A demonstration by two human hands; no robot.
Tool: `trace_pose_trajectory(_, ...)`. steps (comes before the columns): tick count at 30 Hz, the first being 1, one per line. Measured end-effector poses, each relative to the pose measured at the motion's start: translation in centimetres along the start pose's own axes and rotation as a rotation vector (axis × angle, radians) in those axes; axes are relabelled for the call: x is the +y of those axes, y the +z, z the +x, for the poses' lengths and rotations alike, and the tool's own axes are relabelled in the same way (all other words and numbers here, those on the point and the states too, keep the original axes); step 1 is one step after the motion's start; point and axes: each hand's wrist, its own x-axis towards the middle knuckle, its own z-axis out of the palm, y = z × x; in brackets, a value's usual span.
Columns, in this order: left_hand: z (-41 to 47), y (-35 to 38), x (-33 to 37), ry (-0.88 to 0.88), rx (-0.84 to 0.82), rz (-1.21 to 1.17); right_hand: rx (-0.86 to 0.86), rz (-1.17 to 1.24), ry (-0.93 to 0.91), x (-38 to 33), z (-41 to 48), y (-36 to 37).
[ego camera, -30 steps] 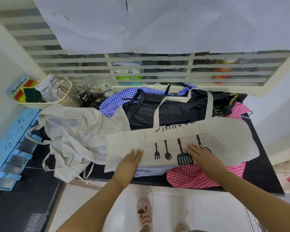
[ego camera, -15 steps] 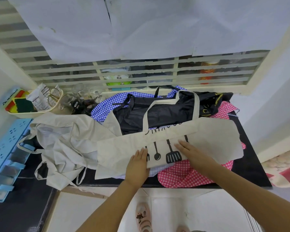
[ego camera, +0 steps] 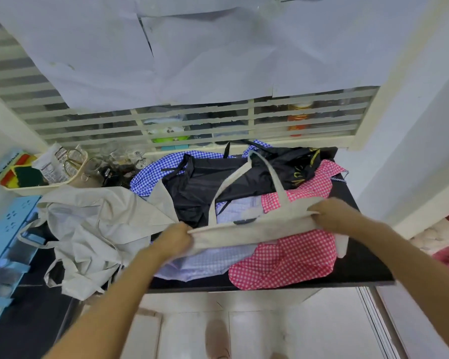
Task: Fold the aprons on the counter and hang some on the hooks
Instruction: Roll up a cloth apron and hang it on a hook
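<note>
Both arms reach forward from six o'clock. The left hand (ego camera: 176,238) clenches around the nine o'clock end of a folded beige canvas apron (ego camera: 249,229). The right hand (ego camera: 331,216), fingers curled, grips its three o'clock end. The apron is stretched between the hands as a narrow band above the heap, and motion blurs it. Its neck strap (ego camera: 279,182) loops toward twelve o'clock over a black apron (ego camera: 218,177).

A dark print on the held apron shows only as a smudge. Yellow lettering on the black apron at two o'clock cannot be read, nor can the small print on a white packet (ego camera: 51,164) at ten o'clock.

The surface (ego camera: 360,268) is a black counter. A pink gingham apron (ego camera: 290,257) lies at five o'clock of the band, with a pale blue checked apron (ego camera: 213,257) just beside it. A blue gingham apron (ego camera: 151,172) lies at eleven o'clock and a crumpled beige apron (ego camera: 96,229) at nine. A cream tray (ego camera: 36,187) holding sponges sits at ten o'clock, with a light blue rack (ego camera: 0,242) below it. Behind the surface is a louvred window (ego camera: 218,117) covered with white paper sheets (ego camera: 192,47). The floor (ego camera: 270,327) has pale tiles.
</note>
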Motion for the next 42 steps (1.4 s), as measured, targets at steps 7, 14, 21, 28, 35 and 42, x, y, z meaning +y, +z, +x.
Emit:
trace_pose_trajectory(7,-1.9,-11.9,1.9,-0.224,-0.589,-0.426,-0.461,0.852,0.227,0.1,-3.1,-10.3)
trace_pose_trajectory(14,4.2,-8.6,0.4,-0.287,-0.604,0.056,-0.784,0.718,0.339,-0.1,0.9,-5.0)
trace_pose_trajectory(21,10.3,-4.6,-2.8,-0.028,-0.323,0.178,-0.38,0.239,0.238,-1.5,6.5,-1.1)
trace_pose_trajectory(28,14.9,-3.5,-5.3,0.006,0.104,0.153,-0.221,0.062,0.158,1.4,10.8,0.1)
trace_pose_trajectory(35,11.8,2.1,1.6,0.501,0.518,0.044,-0.128,0.178,0.152,2.6,10.9,0.8)
trace_pose_trajectory(42,8.2,11.6,8.6,0.246,-0.061,0.219,-0.351,0.285,0.381,6.7,8.9,0.6)
